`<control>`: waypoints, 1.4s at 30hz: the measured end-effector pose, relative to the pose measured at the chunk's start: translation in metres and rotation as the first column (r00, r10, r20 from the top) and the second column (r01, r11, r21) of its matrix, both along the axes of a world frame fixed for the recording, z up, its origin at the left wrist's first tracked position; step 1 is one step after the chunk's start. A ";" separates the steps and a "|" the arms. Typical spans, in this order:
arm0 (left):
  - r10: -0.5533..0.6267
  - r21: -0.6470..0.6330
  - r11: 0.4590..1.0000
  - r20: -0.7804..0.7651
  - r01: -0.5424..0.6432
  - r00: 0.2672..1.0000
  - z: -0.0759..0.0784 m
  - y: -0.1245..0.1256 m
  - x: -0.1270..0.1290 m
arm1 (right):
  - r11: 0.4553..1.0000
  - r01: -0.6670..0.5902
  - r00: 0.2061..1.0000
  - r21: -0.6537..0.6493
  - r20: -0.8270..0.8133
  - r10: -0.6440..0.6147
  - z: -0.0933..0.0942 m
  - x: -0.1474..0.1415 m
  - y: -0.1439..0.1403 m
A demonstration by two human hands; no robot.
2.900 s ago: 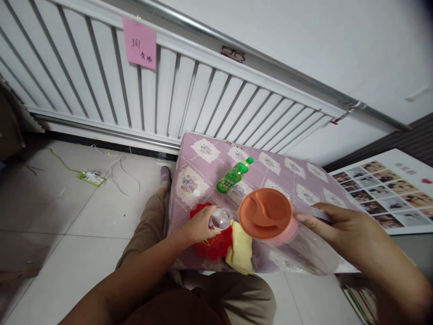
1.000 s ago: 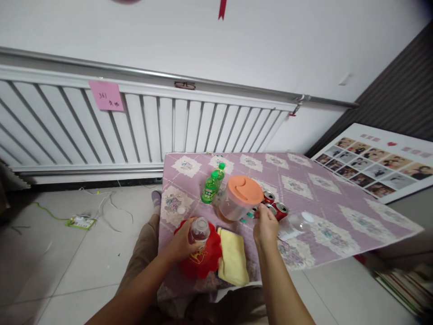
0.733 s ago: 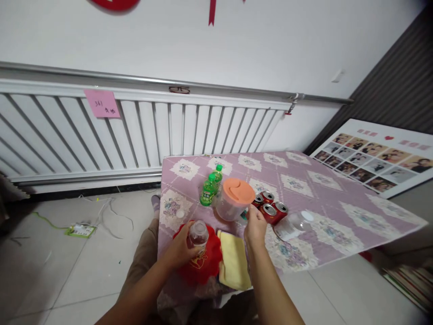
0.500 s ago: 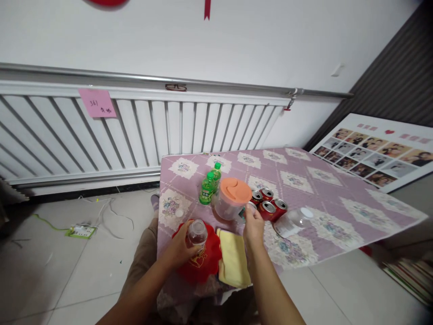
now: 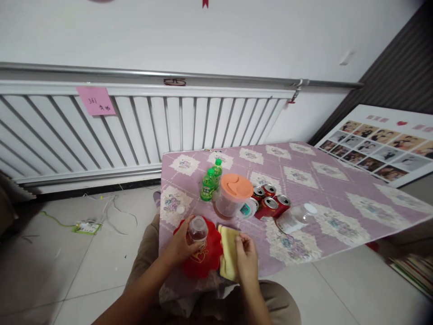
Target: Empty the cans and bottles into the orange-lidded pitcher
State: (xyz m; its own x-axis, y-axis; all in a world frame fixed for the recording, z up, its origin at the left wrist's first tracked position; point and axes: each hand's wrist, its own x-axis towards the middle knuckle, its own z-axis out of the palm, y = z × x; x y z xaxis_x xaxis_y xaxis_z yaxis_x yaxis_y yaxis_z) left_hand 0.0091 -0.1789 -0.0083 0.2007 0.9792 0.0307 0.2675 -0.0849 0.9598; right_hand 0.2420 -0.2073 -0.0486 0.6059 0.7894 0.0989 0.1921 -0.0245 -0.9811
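My left hand (image 5: 185, 243) is wrapped round a clear plastic bottle (image 5: 198, 230) that stands upright over a red scalloped tray (image 5: 211, 259). My right hand (image 5: 246, 253) is closed at the right edge of a folded yellow cloth (image 5: 228, 253), its thumb and fingers pinching there. Beyond the hands stands a clear container with an orange lid (image 5: 236, 187). Beside its base is a small round tub with a white and teal top (image 5: 248, 209).
Two green bottles (image 5: 207, 186) stand left of the container, several red cans (image 5: 268, 207) right of it. A clear jar (image 5: 296, 218) lies tilted farther right. A white cap (image 5: 180, 209) rests on the flowered tablecloth (image 5: 270, 169). A radiator (image 5: 189, 122) lines the wall.
My right hand has moved from the small tub back towards me, onto the yellow cloth's right edge. The tub now shows beside the container. My left hand still holds the bottle.
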 end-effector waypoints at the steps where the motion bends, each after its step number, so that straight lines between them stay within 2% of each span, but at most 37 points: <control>1: 0.003 0.002 1.000 0.000 -0.003 1.000 0.001 0.000 0.000 | 0.999 -0.038 0.999 -0.016 0.022 0.038 -0.004 -0.004 -0.002; 4: 0.011 0.004 1.000 0.005 -0.011 1.000 0.003 -0.003 0.001 | 0.991 -0.129 0.986 -0.047 0.099 0.133 -0.012 -0.013 -0.005; 8: 0.009 0.001 1.000 -0.010 -0.009 1.000 0.005 -0.005 0.000 | 0.980 -0.189 0.961 -0.066 0.194 0.198 -0.013 -0.016 -0.007; 16: -0.027 0.012 1.000 -0.007 0.027 1.000 -0.002 -0.008 -0.004 | 0.973 -0.212 0.931 -0.093 0.284 0.230 -0.012 -0.016 -0.007; 20: 0.010 0.050 0.999 0.015 -0.011 1.000 -0.003 -0.004 -0.021 | 0.974 -0.203 0.928 -0.099 0.299 0.223 -0.013 -0.015 -0.008; 23: 0.149 0.084 0.985 -0.012 -0.148 0.989 -0.006 0.014 -0.043 | 0.975 -0.198 0.927 -0.100 0.305 0.219 -0.014 -0.015 -0.007; 24: 0.216 0.096 0.973 -0.060 -0.210 0.974 -0.008 0.024 -0.050 | 0.976 -0.197 0.927 -0.098 0.306 0.217 -0.014 -0.015 -0.007; 26: 0.276 0.124 0.960 -0.247 -0.252 0.929 -0.012 0.046 -0.061 | 0.977 -0.191 0.927 -0.093 0.309 0.211 -0.014 -0.016 -0.006; 28: 0.228 0.135 0.973 -0.515 -0.185 0.826 -0.016 0.070 -0.068 | 0.979 -0.183 0.928 -0.088 0.312 0.202 -0.014 -0.016 -0.006; 30: 0.194 0.131 0.981 -0.577 -0.144 0.793 -0.020 0.090 -0.069 | 0.981 -0.178 0.929 -0.081 0.315 0.195 -0.014 -0.017 -0.006; 35: 0.077 0.096 0.995 -0.659 -0.018 0.748 -0.028 0.116 -0.059 | 0.983 -0.170 0.929 -0.062 0.323 0.181 -0.012 -0.020 -0.007; 39: 0.004 0.053 0.998 -0.695 0.045 0.719 -0.032 0.122 -0.053 | 0.985 -0.167 0.930 -0.052 0.324 0.174 -0.010 -0.021 -0.007; 42: 0.001 0.045 0.998 -0.691 0.042 0.723 -0.032 0.124 -0.054 | 0.986 -0.161 0.932 -0.045 0.321 0.166 -0.008 -0.021 -0.008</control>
State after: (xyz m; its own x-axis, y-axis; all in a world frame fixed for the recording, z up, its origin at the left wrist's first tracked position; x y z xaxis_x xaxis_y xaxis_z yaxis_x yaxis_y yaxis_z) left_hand -0.0453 -0.0550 -0.0404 0.2075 0.9755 -0.0726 0.8519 -0.1437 0.5037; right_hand 0.2211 -0.2155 -0.0566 0.4061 0.8782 0.2529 0.5009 0.0176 -0.8653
